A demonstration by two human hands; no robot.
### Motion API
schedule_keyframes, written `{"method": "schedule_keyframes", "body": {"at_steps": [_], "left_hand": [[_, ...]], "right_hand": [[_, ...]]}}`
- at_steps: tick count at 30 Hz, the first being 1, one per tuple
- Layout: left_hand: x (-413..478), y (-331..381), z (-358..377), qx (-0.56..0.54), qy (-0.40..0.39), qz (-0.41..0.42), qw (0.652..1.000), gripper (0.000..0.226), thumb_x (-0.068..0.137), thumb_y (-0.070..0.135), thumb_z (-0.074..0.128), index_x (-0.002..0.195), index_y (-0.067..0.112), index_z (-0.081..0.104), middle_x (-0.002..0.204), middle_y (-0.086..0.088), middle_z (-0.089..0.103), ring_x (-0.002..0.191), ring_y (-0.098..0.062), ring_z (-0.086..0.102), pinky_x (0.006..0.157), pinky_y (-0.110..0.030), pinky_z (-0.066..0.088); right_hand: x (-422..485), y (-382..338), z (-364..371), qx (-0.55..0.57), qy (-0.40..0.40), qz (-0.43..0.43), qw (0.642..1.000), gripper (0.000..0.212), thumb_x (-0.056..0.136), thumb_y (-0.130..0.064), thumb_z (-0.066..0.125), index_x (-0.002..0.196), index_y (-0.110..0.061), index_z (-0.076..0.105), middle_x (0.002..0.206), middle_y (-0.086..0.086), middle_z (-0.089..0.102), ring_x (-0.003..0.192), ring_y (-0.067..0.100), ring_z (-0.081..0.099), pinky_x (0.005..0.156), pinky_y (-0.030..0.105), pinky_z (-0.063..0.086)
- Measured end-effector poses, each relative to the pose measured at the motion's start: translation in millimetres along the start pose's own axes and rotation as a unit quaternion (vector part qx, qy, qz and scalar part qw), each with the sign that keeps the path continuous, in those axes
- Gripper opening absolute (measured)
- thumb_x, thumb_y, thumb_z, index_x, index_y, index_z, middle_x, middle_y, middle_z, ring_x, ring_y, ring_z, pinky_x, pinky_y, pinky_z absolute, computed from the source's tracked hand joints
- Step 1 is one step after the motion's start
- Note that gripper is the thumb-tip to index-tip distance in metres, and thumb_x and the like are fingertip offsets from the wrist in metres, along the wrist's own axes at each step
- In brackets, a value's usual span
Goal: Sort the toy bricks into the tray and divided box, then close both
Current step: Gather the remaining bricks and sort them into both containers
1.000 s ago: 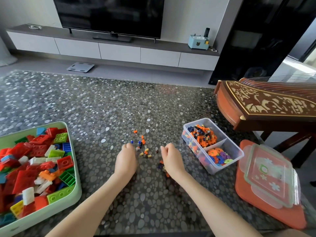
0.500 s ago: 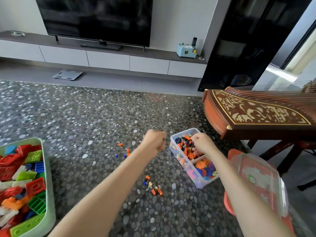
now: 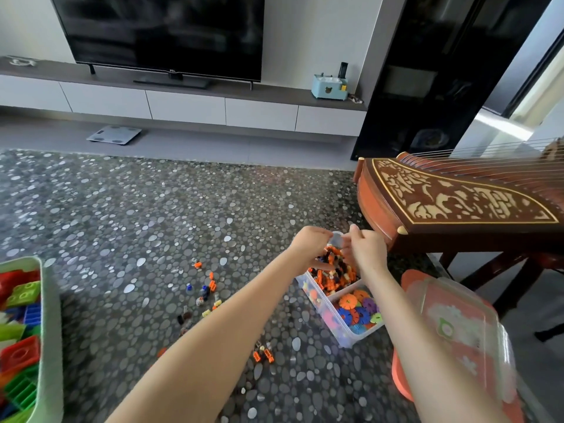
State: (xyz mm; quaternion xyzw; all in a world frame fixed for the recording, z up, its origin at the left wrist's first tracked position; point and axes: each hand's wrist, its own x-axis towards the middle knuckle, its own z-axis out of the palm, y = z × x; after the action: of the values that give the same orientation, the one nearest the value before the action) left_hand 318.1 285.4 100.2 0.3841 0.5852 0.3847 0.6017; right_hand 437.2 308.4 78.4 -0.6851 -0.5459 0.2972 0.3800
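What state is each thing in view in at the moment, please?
divided box: open, both compartments holding pieces
clear lid: off, lying on the orange lid
green tray: uncovered, holding large bricks
small bricks: loose on the table
left hand: over the box's far compartment
right hand: over the same compartment
television: screen dark

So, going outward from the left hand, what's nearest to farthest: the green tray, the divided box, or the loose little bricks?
1. Divided box, directly under the left hand.
2. Loose little bricks, on the table to its left.
3. Green tray, at the far left edge.
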Motion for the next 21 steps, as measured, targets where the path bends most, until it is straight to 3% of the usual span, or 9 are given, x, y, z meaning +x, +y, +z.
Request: {"method": "schedule_keyframes", "body": {"at_steps": [3,5,6,8,10,13,15,18,21], "left_hand": [[-8.4,4.3,-14.3,-0.045,-0.051,-0.029,0.997,0.036,0.099,0.002,0.035,0.13,0.008,0.052,0.104,0.0,0.054,0.09,-0.017,0.055,0.063,-0.039,0.059],[-14.6,2.4,-24.2,-0.054,-0.068,-0.011,0.996,0.04,0.1,0.002,0.033,0.135,0.013,0.049,0.137,0.001,0.045,0.115,-0.025,0.053,0.07,-0.039,0.058],[-16.7,0.6,-29.5,-0.053,-0.068,0.008,0.996,0.04,0.1,0.002,0.033,0.136,0.014,0.047,0.142,0.002,0.042,0.115,-0.024,0.055,0.069,-0.033,0.059],[-22.1,-5.5,-41.6,-0.058,-0.039,0.055,0.996,0.036,0.1,0.002,0.035,0.131,0.011,0.051,0.134,0.0,0.053,0.094,-0.018,0.065,0.054,-0.02,0.056],[-32.7,-16.0,-60.3,-0.026,0.044,0.101,0.994,0.025,0.098,0.006,0.042,0.118,0.005,0.058,0.102,-0.005,0.067,0.069,-0.013,0.064,0.041,-0.016,0.044],[-53.6,-50.6,-102.8,0.218,0.214,0.131,0.943,0.019,0.096,0.023,0.05,0.096,0.012,0.065,0.07,0.001,0.06,0.054,-0.011,0.052,0.05,-0.023,0.041],[-70.8,-78.4,-127.0,0.267,0.261,0.097,0.923,0.019,0.095,0.024,0.049,0.088,0.016,0.064,0.066,0.001,0.058,0.053,-0.012,0.047,0.05,-0.026,0.034],[-92.5,-106.4,-149.8,0.214,0.289,0.041,0.932,0.019,0.095,0.022,0.049,0.086,0.012,0.062,0.068,-0.002,0.055,0.062,-0.017,0.047,0.053,-0.028,0.032],[-115.4,-120.3,-158.6,0.348,0.337,0.059,0.873,0.023,0.098,0.031,0.041,0.094,0.012,0.053,0.081,-0.007,0.063,0.072,-0.024,0.055,0.058,-0.03,0.033]], "right_hand": [[-15.5,1.0,-2.6,-0.009,0.052,-0.053,0.997,0.039,0.099,-0.026,0.041,0.092,-0.004,0.073,0.087,0.009,0.07,0.08,0.02,0.06,0.074,0.029,0.041],[-33.8,1.1,-1.1,0.018,0.045,-0.062,0.997,0.039,0.099,-0.027,0.04,0.089,-0.007,0.072,0.081,0.006,0.068,0.077,0.019,0.059,0.073,0.034,0.044],[-44.6,1.1,-0.5,0.029,0.039,-0.071,0.996,0.04,0.099,-0.029,0.039,0.085,-0.007,0.071,0.075,0.007,0.066,0.071,0.019,0.058,0.072,0.039,0.046],[-71.7,2.6,2.3,0.028,0.015,-0.118,0.992,0.043,0.1,-0.03,0.039,0.079,-0.003,0.065,0.061,0.008,0.059,0.058,0.019,0.053,0.065,0.042,0.046],[-105.1,10.0,9.1,-0.026,-0.058,-0.193,0.979,0.047,0.098,-0.042,0.036,0.083,-0.005,0.061,0.056,0.002,0.055,0.055,0.018,0.053,0.058,0.039,0.043],[-152.3,34.2,32.0,-0.251,-0.135,-0.283,0.916,0.074,0.085,-0.073,0.018,0.112,-0.017,0.058,0.078,-0.006,0.066,0.07,0.014,0.065,0.059,0.029,0.047],[-173.2,51.2,50.6,-0.346,-0.14,-0.308,0.875,0.082,0.084,-0.077,0.013,0.109,-0.015,0.062,0.076,-0.002,0.067,0.059,0.014,0.065,0.047,0.024,0.047],[-186.7,53.8,81.0,-0.391,-0.11,-0.343,0.847,0.077,0.081,-0.076,0.025,0.095,-0.013,0.068,0.055,0.0,0.054,0.035,0.012,0.048,0.033,0.016,0.026],[-186.6,40.7,99.4,-0.41,-0.09,-0.37,0.829,0.049,0.075,-0.063,0.061,0.078,-0.015,0.065,0.044,0.0,0.048,0.028,0.014,0.041,0.036,0.016,0.017]]}}
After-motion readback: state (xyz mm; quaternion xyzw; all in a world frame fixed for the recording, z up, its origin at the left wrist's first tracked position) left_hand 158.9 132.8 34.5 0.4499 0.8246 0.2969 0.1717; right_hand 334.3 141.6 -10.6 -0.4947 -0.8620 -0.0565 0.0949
